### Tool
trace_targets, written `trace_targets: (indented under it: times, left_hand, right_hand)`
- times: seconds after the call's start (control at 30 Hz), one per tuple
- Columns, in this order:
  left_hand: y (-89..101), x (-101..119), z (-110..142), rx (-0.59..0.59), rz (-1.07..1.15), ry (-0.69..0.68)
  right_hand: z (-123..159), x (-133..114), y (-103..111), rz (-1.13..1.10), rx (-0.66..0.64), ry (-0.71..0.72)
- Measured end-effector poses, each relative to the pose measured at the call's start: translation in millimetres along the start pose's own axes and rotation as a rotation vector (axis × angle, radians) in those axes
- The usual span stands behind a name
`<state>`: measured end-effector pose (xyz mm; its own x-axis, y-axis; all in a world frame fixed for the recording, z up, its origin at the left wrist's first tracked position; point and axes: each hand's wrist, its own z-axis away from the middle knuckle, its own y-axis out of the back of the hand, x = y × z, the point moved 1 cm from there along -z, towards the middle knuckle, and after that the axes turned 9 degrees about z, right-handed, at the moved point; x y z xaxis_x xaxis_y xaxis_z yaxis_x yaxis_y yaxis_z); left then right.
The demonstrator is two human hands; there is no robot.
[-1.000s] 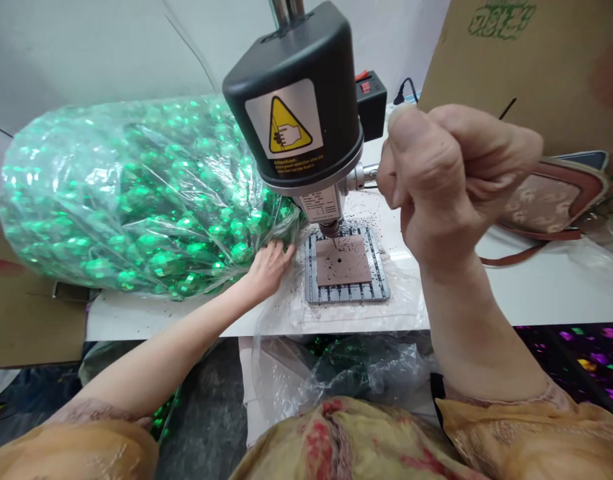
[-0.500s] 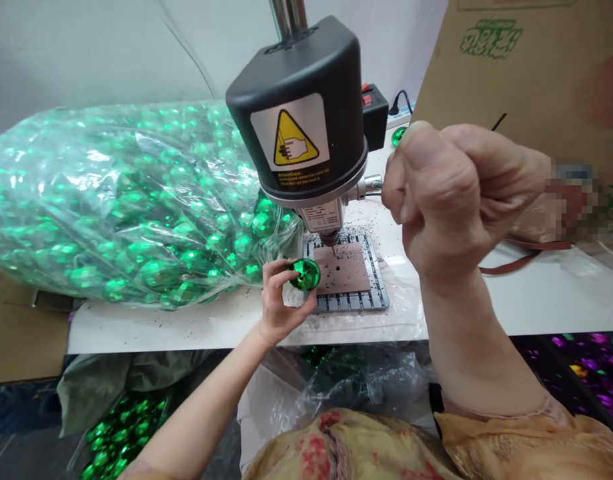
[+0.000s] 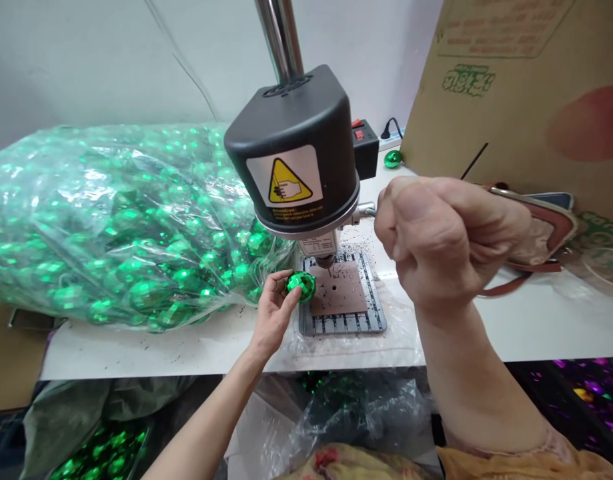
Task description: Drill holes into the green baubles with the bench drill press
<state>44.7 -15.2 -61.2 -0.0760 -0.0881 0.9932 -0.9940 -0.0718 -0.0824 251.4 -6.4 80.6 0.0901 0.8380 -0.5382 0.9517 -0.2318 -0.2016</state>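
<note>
A shiny green faceted ball (image 3: 301, 287) is held between the thumb and fingers of my left hand (image 3: 275, 313), at the left edge of the drill press base (image 3: 343, 325). Above it hangs the black drill press head (image 3: 289, 167), with a yellow hand-warning label. Its chuck (image 3: 327, 261) and thin bit point down at a brown board (image 3: 349, 297) with a dark hole, strewn with dark shavings. My right hand (image 3: 431, 240) makes a fist at the end of the metal feed lever (image 3: 365, 211); the grip inside the fist is hidden.
A large clear bag (image 3: 111, 227) of green balls fills the table's left side. One green ball (image 3: 393, 159) lies behind, near a power strip. At right stand a cardboard box (image 3: 526, 87) and a brown-trimmed bag (image 3: 551, 230). Below the edge lies crumpled plastic (image 3: 356, 407).
The ball has turned in my left fingers: a side with a dark spot faced me before, faceted tiles face me now. My view has shifted; my right fist stays at the lever.
</note>
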Motion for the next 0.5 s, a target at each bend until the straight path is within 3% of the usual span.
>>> trace_targets:
  times: [0.5]
  left_hand:
    - [24.4, -25, 26, 0.084, 0.003, 0.051]
  right_hand:
    - [-2, -17, -5, 0.111, 0.029, -0.128]
